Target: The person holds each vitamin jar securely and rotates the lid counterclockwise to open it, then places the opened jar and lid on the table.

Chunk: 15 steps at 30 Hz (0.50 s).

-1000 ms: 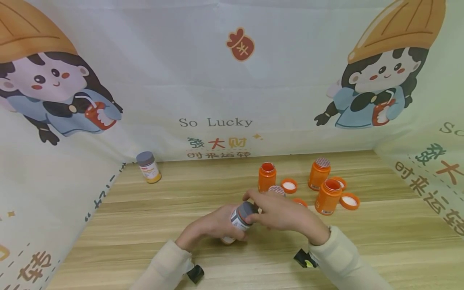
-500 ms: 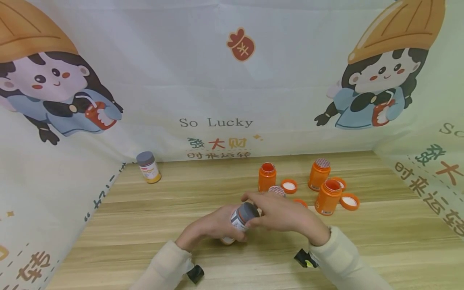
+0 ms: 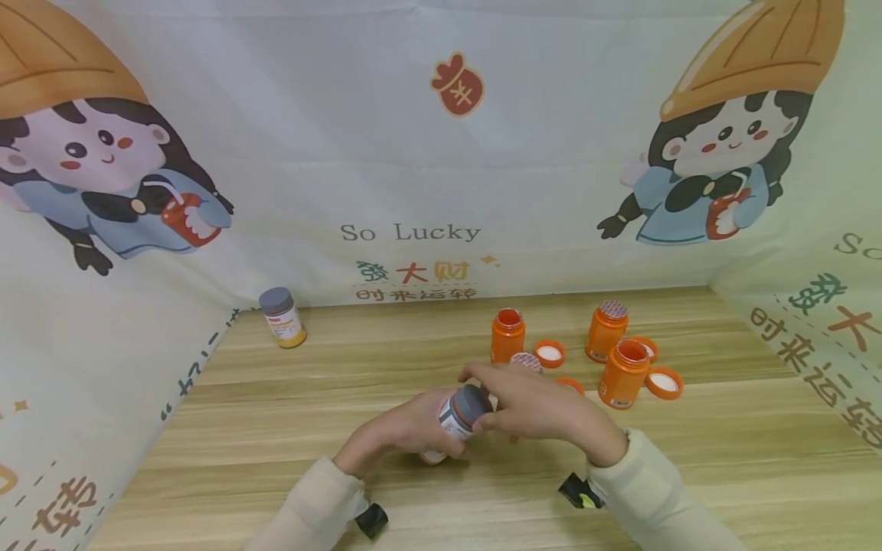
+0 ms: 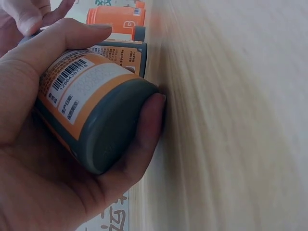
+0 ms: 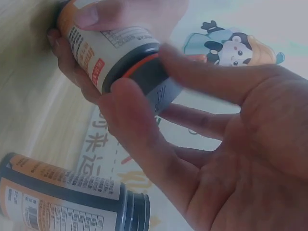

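My left hand (image 3: 420, 421) grips a dark pill bottle (image 4: 106, 115) with a white and orange label, tilted with its top toward the right. Its base is close over the table, and the little finger curls under it. The thumb and fingers of my right hand (image 3: 537, 402) pinch the grey cap (image 3: 472, 402) of this bottle. In the right wrist view a thin orange ring (image 5: 139, 66) shows between cap and bottle. A second dark bottle (image 5: 67, 197), without a cap, stands close by; in the head view my right hand hides most of it.
Several orange bottles without caps, one of them (image 3: 623, 375) nearest, stand at the right back. Orange caps, such as this cap (image 3: 664, 382), lie around them. A grey-capped yellow bottle (image 3: 282, 317) stands at the back left. A printed cloth (image 3: 413, 153) walls the wooden table (image 3: 276, 428).
My right fingers shift slightly around the grey cap. The left hand keeps its grip on the bottle, and the other bottles have not moved.
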### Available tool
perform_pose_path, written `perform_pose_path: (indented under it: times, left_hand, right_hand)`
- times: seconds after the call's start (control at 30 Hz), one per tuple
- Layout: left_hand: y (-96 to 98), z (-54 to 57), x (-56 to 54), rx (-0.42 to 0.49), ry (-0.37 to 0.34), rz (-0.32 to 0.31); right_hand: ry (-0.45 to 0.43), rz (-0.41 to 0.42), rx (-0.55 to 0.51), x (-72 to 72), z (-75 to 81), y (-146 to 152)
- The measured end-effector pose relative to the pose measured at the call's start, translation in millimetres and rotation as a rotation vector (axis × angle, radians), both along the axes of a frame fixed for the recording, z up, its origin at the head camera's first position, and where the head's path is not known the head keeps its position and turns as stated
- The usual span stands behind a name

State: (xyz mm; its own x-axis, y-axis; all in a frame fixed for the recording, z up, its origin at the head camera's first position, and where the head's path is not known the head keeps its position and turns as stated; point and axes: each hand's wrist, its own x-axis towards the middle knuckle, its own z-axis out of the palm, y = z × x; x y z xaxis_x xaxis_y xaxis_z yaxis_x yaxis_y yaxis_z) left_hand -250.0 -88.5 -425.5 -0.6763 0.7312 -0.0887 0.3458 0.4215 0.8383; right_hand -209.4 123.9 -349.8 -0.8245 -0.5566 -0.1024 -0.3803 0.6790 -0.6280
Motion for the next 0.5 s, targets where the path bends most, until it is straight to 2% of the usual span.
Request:
perform_pose_path:
  times: [0.23, 0.5]
  left_hand:
    - [0.0, -2.6, 0.0, 0.002, 0.013, 0.003]
    - [0.1, -0.8, 0.4, 0.022, -0.008, 0.0]
  right_hand:
    - [-0.008, -0.037, 0.021, 0.1, -1.2, -2.1]
    - [0.032, 0.011, 0.023, -0.3, -0.5, -1.3]
